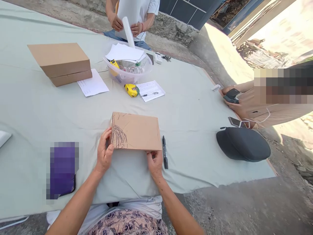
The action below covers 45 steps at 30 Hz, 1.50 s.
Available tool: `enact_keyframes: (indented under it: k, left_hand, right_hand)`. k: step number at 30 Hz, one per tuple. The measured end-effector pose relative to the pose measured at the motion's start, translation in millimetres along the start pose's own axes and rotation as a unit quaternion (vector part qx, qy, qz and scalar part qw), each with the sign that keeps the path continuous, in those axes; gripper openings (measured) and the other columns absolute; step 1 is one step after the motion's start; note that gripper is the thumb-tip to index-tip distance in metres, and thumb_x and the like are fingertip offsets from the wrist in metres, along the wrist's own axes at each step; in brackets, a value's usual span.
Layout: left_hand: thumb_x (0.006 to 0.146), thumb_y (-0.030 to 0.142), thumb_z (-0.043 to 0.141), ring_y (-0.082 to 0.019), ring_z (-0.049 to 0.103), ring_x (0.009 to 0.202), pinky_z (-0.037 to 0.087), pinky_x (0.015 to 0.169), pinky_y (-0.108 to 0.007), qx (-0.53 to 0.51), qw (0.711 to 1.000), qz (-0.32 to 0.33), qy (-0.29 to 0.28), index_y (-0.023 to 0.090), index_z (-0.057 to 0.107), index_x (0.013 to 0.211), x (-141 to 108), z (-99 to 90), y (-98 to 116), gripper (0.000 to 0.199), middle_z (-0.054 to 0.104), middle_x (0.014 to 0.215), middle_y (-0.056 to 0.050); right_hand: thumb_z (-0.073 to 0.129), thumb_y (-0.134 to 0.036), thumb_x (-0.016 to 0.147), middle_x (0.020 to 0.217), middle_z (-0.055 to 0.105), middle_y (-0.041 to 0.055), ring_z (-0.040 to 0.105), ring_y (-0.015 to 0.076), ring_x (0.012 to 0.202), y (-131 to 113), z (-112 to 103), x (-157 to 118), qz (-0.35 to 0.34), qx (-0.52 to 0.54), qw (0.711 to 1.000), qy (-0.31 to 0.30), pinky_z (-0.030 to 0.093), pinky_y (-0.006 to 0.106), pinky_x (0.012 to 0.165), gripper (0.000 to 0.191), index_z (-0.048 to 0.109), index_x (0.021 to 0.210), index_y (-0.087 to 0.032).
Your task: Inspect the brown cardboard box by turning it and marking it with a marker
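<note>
A brown cardboard box [139,132] with black scribbled lines near its left end is held just over the near part of the table. My left hand [105,151] grips its left end, thumb at the front corner and fingers along the side. At the lower right corner, my right hand [154,161] holds the box's near edge, with some fingertips hidden beneath it. A black marker [165,152] lies on the cloth just right of the box, close to my right hand but apart from it.
Beyond the box are a yellow tape measure [131,90], a printed sheet [151,91] with a pen, a plastic basket [129,76] and larger cardboard boxes [66,62]. A purple pouch [62,169] lies left, a black case [244,143] right. Two people [137,19] are at the table's edges.
</note>
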<state>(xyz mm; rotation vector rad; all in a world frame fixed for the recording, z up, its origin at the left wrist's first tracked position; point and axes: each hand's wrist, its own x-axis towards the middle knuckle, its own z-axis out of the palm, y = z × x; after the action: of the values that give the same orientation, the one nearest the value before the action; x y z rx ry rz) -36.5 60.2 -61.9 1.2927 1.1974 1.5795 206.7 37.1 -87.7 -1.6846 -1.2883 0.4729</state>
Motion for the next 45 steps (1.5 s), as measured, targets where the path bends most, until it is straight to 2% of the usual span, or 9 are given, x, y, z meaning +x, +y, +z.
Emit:
enact_keyframes:
  k: [4,14,22,30,33,37,41,43,45]
  left_hand:
    - [0.1,0.06,0.047,-0.035,0.039,0.154,0.035,0.125,-0.055,-0.001,1.0,-0.018,-0.007,0.026,0.053,0.148,-2,1.3,0,0.059,0.045,0.162,-0.013]
    - [0.099,0.056,0.053,-0.033,0.045,0.149,0.035,0.125,-0.053,-0.046,0.999,-0.019,0.009,0.023,0.054,0.147,-2,2.9,-6,0.059,0.05,0.157,-0.014]
    - [0.092,0.072,0.053,-0.033,0.055,0.14,0.043,0.119,-0.05,-0.011,1.0,-0.022,0.015,0.019,0.058,0.141,7,-1.2,-7,0.073,0.059,0.148,-0.016]
    - [0.09,0.077,0.049,-0.031,0.058,0.133,0.045,0.116,-0.047,0.006,0.999,-0.003,0.037,0.018,0.061,0.133,11,-0.4,4,0.074,0.065,0.139,-0.015]
    - [0.093,0.07,0.047,-0.03,0.056,0.136,0.044,0.118,-0.045,0.024,0.999,-0.021,0.035,0.018,0.06,0.134,8,0.3,16,0.067,0.063,0.14,-0.014]
    - [0.094,0.056,0.049,-0.031,0.053,0.14,0.041,0.12,-0.046,0.045,0.996,-0.072,0.032,0.016,0.059,0.136,-5,-5.1,34,0.059,0.061,0.145,-0.015]
    - [0.095,0.058,0.05,-0.033,0.046,0.148,0.038,0.123,-0.049,0.059,0.99,-0.118,0.044,0.019,0.051,0.147,-26,-9.7,54,0.065,0.052,0.156,-0.015]
    - [0.091,0.061,0.058,-0.035,0.041,0.152,0.04,0.122,-0.05,0.098,0.985,-0.125,0.063,0.021,0.041,0.155,-32,-6.1,66,0.077,0.042,0.164,-0.017]
    - [0.084,0.06,0.068,-0.037,0.038,0.154,0.04,0.122,-0.054,0.162,0.976,-0.122,0.079,0.021,0.03,0.161,-34,2.2,78,0.093,0.035,0.167,-0.019]
  right_hand:
    - [0.058,-0.032,0.08,0.074,0.054,-0.0018,0.05,0.0153,0.058,2,1,1,0.001,-0.005,1.0,0.003,0.042,0.03,0.053,0.026,0.059,0.103,-0.02]
    - [0.059,-0.032,0.079,0.078,0.057,-0.0011,0.049,0.0138,0.059,3,4,2,0.003,0.007,1.0,0.011,0.044,0.029,0.056,0.029,0.059,0.104,-0.019]
    - [0.058,-0.032,0.077,0.077,0.057,-0.0019,0.046,0.014,0.058,2,7,5,0.018,0.01,1.0,-0.002,0.043,0.029,0.058,0.029,0.056,0.104,-0.02]
    - [0.054,-0.026,0.077,0.094,0.067,0.0029,0.049,0.014,0.06,-4,14,7,0.014,0.023,0.999,-0.019,0.047,0.032,0.066,0.031,0.055,0.108,-0.021]
    - [0.055,-0.028,0.078,0.101,0.068,0.0052,0.057,0.017,0.071,-8,13,7,0.015,0.039,0.998,-0.04,0.053,0.036,0.074,0.038,0.056,0.115,-0.02]
    - [0.066,-0.035,0.076,0.119,0.066,0.0112,0.065,0.0248,0.103,-16,3,5,0.019,0.071,0.992,-0.1,0.057,0.043,0.089,0.053,0.056,0.125,-0.02]
    - [0.073,-0.044,0.075,0.131,0.066,0.0155,0.066,0.0297,0.119,-25,-15,2,0.039,0.122,0.975,-0.18,0.058,0.046,0.094,0.068,0.053,0.135,-0.019]
    - [0.074,-0.05,0.076,0.14,0.063,0.0174,0.065,0.0311,0.125,-32,-23,2,0.044,0.142,0.975,-0.166,0.057,0.048,0.098,0.081,0.045,0.145,-0.021]
    - [0.074,-0.055,0.077,0.148,0.058,0.0194,0.062,0.0323,0.131,-43,-28,2,0.028,0.136,0.984,-0.113,0.054,0.051,0.105,0.089,0.039,0.152,-0.021]
